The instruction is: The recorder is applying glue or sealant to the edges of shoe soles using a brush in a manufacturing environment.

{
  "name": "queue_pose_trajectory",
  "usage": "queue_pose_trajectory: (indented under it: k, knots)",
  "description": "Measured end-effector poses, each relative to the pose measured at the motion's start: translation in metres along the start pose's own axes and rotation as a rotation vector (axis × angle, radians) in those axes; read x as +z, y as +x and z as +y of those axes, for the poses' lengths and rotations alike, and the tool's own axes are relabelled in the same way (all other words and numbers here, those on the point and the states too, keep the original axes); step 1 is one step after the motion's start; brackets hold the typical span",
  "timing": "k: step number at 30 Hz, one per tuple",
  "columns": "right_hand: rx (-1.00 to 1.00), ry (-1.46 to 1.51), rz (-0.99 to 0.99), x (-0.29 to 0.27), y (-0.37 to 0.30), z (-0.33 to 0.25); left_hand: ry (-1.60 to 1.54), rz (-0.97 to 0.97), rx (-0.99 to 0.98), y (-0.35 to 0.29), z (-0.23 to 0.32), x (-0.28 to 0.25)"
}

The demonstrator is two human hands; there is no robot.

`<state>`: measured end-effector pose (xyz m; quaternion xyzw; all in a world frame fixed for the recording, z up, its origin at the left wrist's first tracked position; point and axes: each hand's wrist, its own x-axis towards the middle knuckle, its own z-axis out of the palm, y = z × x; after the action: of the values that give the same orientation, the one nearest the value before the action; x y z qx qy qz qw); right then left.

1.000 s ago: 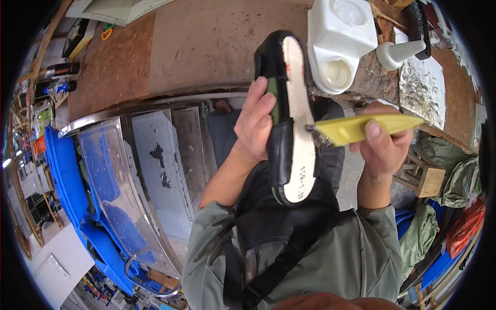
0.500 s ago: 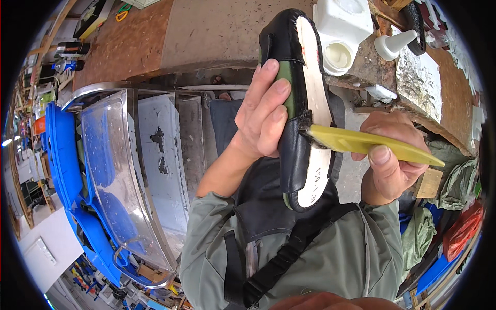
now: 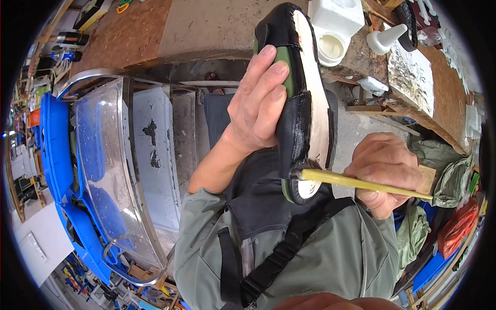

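My left hand (image 3: pixel 261 106) grips a black shoe upper (image 3: pixel 294 98) mounted on a green last, its pale insole turned to the right and its toe pointing away from me. My right hand (image 3: pixel 382 173) holds a yellow-handled brush (image 3: pixel 361 184). The brush tip touches the black edge of the shoe near the heel. Both hands work close in front of my chest, over my dark apron (image 3: pixel 268 201).
A brown workbench (image 3: pixel 170 26) runs across the top, with a white plastic container (image 3: pixel 333 31) and a white nozzle bottle (image 3: pixel 385 37) on it. A clear plastic tray on a metal frame (image 3: pixel 111 170) stands at left beside blue bins (image 3: pixel 54 150). Cloth and bags lie at right.
The shoe has come closer and higher in view. The brush has dropped from the middle of the shoe to its heel end, now seen edge-on.
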<state>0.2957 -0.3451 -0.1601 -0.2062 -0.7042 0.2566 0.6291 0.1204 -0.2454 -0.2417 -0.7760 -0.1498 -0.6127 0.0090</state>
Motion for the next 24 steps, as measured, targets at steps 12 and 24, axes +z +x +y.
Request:
queue_pose_trajectory:
  k: [12,24]
  knots:
    - [0.276,-0.104,0.217,0.0,-0.002,-0.016,0.032,-0.044,-0.099,0.004,0.018,0.001]
    - [0.162,-0.087,0.103,-0.009,-0.01,-0.022,0.018,-0.221,-0.278,0.007,0.034,-0.01]
